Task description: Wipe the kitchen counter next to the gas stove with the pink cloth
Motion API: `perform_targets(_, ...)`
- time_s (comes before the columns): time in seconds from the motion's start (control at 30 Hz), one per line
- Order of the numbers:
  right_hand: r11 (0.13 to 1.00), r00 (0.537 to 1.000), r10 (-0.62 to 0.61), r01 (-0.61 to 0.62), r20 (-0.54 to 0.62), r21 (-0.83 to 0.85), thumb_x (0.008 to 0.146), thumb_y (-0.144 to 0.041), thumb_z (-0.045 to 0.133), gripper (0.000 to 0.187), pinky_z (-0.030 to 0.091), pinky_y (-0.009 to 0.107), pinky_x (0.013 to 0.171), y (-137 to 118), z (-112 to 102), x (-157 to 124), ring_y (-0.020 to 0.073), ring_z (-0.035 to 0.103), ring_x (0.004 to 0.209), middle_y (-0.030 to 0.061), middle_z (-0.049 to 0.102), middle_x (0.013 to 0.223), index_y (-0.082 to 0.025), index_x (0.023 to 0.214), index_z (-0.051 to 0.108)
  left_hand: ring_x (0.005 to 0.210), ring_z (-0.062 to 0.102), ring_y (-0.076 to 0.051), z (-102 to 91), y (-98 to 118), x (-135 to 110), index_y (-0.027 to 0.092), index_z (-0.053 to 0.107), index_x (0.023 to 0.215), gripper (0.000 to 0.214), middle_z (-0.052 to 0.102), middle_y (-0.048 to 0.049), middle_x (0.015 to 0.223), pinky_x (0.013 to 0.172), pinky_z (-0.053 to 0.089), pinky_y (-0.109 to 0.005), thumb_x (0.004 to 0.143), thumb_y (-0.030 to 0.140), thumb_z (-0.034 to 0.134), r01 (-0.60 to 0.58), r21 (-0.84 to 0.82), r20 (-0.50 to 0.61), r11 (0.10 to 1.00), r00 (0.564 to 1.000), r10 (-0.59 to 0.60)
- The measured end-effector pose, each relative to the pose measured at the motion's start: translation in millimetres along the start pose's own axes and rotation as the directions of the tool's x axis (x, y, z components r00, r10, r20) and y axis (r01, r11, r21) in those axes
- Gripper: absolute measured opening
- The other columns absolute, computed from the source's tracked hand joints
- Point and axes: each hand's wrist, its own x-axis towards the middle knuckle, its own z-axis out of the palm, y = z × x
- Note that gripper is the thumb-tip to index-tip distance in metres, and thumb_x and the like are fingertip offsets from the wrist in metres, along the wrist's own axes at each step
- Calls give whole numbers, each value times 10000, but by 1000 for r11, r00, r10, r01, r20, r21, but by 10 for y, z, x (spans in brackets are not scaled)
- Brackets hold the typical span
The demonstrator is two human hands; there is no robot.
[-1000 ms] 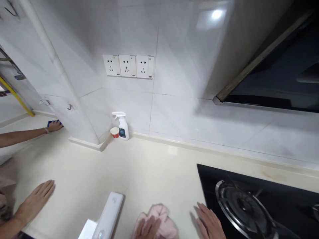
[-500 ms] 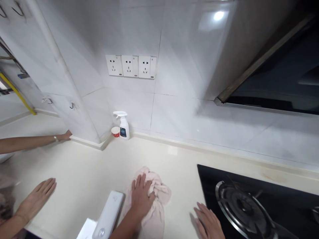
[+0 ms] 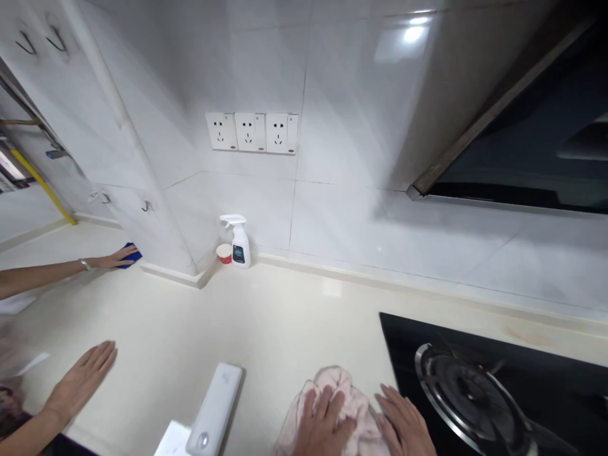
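Observation:
My left hand [image 3: 323,425] presses down on a crumpled pink cloth [image 3: 344,386] on the cream countertop [image 3: 247,316]. My right hand [image 3: 405,423] lies open and flat on the counter beside that cloth, at the edge of the black gas hob [image 3: 475,339]. A white oblong device [image 3: 215,408] lies to the left of the cloth. Further left, a co-worker's hand [image 3: 114,257] rests on a blue cloth [image 3: 132,256] at the foot of a tiled column. Another hand [image 3: 80,383] lies flat on the counter at lower left.
A white spray bottle [image 3: 240,248] and a small red-and-white cup [image 3: 224,253] stand in the wall corner, below a triple socket panel [image 3: 251,132]. A burner ring [image 3: 456,386] sits on the hob, under a dark range hood [image 3: 517,114].
My left hand and the pink cloth have moved down and right, towards my right hand. The co-worker's hand now has the blue cloth under it at the column's foot.

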Motion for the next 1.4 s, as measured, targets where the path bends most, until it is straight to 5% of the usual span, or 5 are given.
perform_targets(0.13, 1000, 1000, -10, 10, -10, 9, 971, -535, 512, 427, 440, 470, 1088, 11, 17, -10, 275, 588, 1276, 54, 613, 1406, -272, 1279, 647, 1511, 321, -276, -120, -152, -108, 403, 529, 1371, 528, 298, 32, 1657, 1224, 265, -549, 908, 656, 506, 17, -5, -7, 1000, 1000, -17)
perform_targets(0.33, 1000, 1000, -13, 13, -21, 9, 982, -508, 513, 386, 440, 443, 1080, 2, -12, 25, 261, 600, 1262, 45, 618, 1401, -285, 1266, 648, 1461, 399, -255, -575, -546, 98, 348, 582, 1336, 449, 441, -8, 1587, 1222, 292, -510, 889, 359, 622, 315, 126, -115, 941, 946, -302)
perform_targets(0.6, 1000, 999, -11, 10, -50, -6, 992, -497, 508, 367, 449, 422, 1063, -47, -50, 88, 243, 619, 1234, 50, 645, 1363, -270, 1243, 648, 1476, 367, -250, -727, -878, 320, 286, 584, 1354, 467, 489, -38, 1553, 1216, 276, -491, 890, 230, 573, 377, 314, -262, 872, 917, -302)
perform_targets(1.1, 1000, 998, -2, 2, -59, 6, 976, -476, 529, 357, 496, 481, 1039, -86, -68, 95, 272, 614, 1249, 47, 632, 1381, -290, 1258, 646, 1402, 424, -310, -608, -686, -702, 319, 617, 1302, 511, 572, -79, 1464, 1084, 304, -467, 847, 552, 605, 130, 547, -258, 827, 966, 18)
perform_targets(1.4, 998, 998, 46, -45, -38, 33, 979, -463, 532, 332, 498, 471, 1060, -149, -128, 147, 261, 605, 1261, 46, 633, 1379, -298, 1240, 656, 1273, 548, -269, -879, -986, 382, 250, 584, 1297, 408, 558, -94, 1430, 1072, 454, -529, 932, 430, 612, 554, 159, -243, 817, 824, -512)
